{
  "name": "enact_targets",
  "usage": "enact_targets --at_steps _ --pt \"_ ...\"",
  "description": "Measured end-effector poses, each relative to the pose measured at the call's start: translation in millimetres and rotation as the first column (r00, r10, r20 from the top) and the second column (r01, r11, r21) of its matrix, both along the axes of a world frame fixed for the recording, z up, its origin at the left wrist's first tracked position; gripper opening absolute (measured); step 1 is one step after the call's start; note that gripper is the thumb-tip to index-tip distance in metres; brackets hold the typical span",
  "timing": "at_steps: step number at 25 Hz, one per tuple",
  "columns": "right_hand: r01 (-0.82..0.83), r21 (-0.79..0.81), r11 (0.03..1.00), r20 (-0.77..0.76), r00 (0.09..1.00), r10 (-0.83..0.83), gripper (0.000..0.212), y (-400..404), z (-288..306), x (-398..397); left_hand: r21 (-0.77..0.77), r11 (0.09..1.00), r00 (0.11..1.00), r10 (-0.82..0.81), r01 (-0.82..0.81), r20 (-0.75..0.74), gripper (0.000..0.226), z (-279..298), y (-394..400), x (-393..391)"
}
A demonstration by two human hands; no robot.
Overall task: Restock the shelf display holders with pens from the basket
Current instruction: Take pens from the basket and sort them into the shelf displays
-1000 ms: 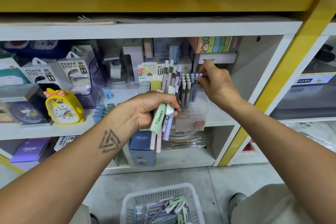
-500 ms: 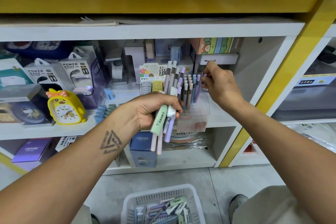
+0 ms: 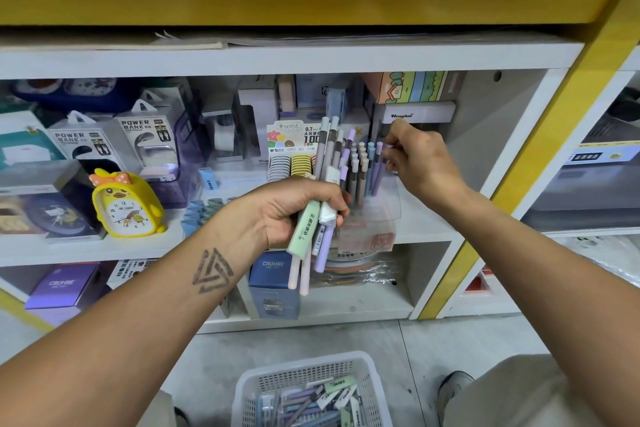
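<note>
The left hand (image 3: 294, 208) is gripping a bundle of pens (image 3: 320, 215). If that grip is loosening, pens could be sliding out toward the basket (image 3: 370, 388) below it. Above, the right hand (image 3: 420, 158) is pinching a lilac pen (image 3: 379, 166) into the clear holder (image 3: 384, 201), risking jamming against crowded neighbours. A yellow clock (image 3: 126, 203) is standing well left.

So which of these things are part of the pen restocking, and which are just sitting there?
Part of the job:
left hand gripping bundle of pastel pens
right hand pinching a purple pen
clear plastic holder
white mesh basket

Just there:
yellow duck clock
power bank boxes
</note>
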State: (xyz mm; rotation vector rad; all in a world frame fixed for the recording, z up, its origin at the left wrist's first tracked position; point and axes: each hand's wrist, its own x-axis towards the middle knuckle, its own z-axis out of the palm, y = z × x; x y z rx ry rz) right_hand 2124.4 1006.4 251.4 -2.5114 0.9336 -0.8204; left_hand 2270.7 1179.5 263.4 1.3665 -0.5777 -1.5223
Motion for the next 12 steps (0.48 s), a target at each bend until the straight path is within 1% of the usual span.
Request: enact_targets --at_steps 2,3,5,6,7,8,9,10,11,12 --pt "-0.003 -0.019 1.000 -0.024 1.000 0.002 0.008 1 -1 1 0.001 1.000 1.000 -0.004 0.004 -0.010 0.014 1 0 0" --pt "-0.002 -0.060 0.998 -0.062 0.998 -0.002 0.011 1 -2 2 0.003 1.000 1.000 -0.008 0.008 -0.014 0.014 1 0 0" --pt "0.012 -0.163 0.987 -0.197 0.979 -0.045 0.019 1 -2 6 0.007 1.000 1.000 -0.020 0.020 -0.020 0.015 2 1 0" --pt "0.030 -0.189 0.982 -0.245 0.966 -0.076 0.022 2 -1 7 0.006 1.000 0.999 -0.028 0.028 -0.022 0.016 2 1 0" --pt "0.052 -0.190 0.980 -0.252 0.963 -0.100 0.025 4 1 8 0.004 0.999 0.999 -0.036 0.036 -0.024 0.017 2 1 1" --pt "0.073 -0.154 0.985 -0.210 0.972 -0.105 0.026 6 4 10 0.002 0.999 0.999 -0.044 0.044 -0.025 0.017 2 1 1" --pt "0.098 -0.052 0.994 -0.112 0.988 -0.103 0.028 9 7 11 0.001 0.999 0.998 -0.052 0.052 -0.025 0.018 2 1 1" --pt "0.093 0.136 0.986 0.026 0.995 -0.097 0.029 12 12 13 -0.001 0.998 0.998 -0.057 0.057 -0.025 0.018 2 2 0" --pt "0.012 0.371 0.929 0.179 0.980 -0.084 0.031 15 16 15 -0.004 0.998 0.998 -0.062 0.062 -0.027 0.017 2 1 -1" --pt "-0.112 0.564 0.818 0.316 0.944 -0.089 0.031 19 20 16 -0.006 0.998 0.997 -0.067 0.067 -0.025 0.017 2 1 -2"
